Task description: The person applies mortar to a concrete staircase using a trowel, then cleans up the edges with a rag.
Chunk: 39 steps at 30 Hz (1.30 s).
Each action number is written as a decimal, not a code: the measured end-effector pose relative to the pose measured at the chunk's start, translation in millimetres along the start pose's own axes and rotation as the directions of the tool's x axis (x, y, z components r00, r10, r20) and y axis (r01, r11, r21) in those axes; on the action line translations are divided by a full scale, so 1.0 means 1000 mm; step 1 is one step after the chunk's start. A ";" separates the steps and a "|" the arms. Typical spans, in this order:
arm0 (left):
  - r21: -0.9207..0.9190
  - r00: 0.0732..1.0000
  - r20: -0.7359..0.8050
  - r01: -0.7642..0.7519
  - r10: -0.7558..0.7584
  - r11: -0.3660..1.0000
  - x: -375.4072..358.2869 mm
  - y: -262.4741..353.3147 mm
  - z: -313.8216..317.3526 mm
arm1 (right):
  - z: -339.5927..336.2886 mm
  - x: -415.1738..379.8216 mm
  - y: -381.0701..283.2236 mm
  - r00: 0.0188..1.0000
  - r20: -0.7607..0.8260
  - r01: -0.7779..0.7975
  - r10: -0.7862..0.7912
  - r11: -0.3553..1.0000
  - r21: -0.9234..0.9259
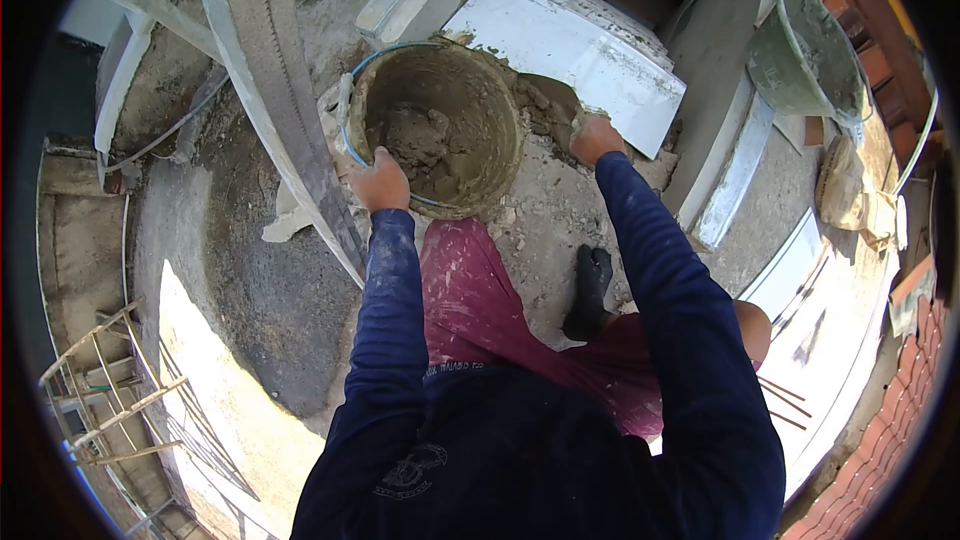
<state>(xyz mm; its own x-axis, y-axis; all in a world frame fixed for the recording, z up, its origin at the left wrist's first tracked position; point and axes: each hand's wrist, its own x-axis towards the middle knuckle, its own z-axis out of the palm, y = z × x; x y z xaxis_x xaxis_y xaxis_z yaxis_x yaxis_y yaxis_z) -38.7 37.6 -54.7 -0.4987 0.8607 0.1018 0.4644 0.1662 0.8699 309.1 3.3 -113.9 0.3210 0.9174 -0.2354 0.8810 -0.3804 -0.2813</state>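
Observation:
A mortar-caked bucket (508, 130) stands in front of me, its mouth facing up toward me. Lumpy wet grey-brown mortar (425, 145) lies in the bottom. My left hand (380, 183) is closed on the bucket's near left rim, thumb on top, where the blue-and-white handle (350, 135) runs down beside it. Just right of the bucket, my right hand (597, 138) is closed around the handle end of a trowel (550, 103). Mortar covers the trowel's blade, which reaches toward the bucket's right side. My fingers hide most of its handle.
Stacked white panels (580, 40) lie beyond my right hand. A second bucket (785, 55) stands at the upper right beside a paper sack (845, 185). A long grey beam (265, 70) slants past on the left. Rubble covers the floor by my booted foot (590, 290).

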 end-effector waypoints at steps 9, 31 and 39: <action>-0.023 0.998 -0.015 -0.053 0.053 0.998 -0.003 0.005 -0.004 | 0.003 -0.031 0.015 0.997 -0.056 0.057 -0.060 0.997 -0.051; -0.022 0.970 0.145 -0.193 0.194 0.981 -0.033 -0.002 -0.006 | -0.017 -0.023 -0.152 0.816 0.346 0.556 -0.464 0.793 -0.250; 0.019 0.985 0.049 -0.164 0.162 0.986 -0.036 0.000 -0.004 | -0.025 -0.037 -0.137 0.606 0.495 0.685 -0.623 0.725 0.074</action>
<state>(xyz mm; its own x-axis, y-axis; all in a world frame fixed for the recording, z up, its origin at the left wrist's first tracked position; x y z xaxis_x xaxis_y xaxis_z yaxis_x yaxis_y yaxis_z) -23.5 5.1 -56.0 -0.3800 0.8990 0.2179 0.5533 0.0321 0.8324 185.0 24.6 -43.2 -0.5267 0.7347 -0.4277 0.8325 0.3441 -0.4342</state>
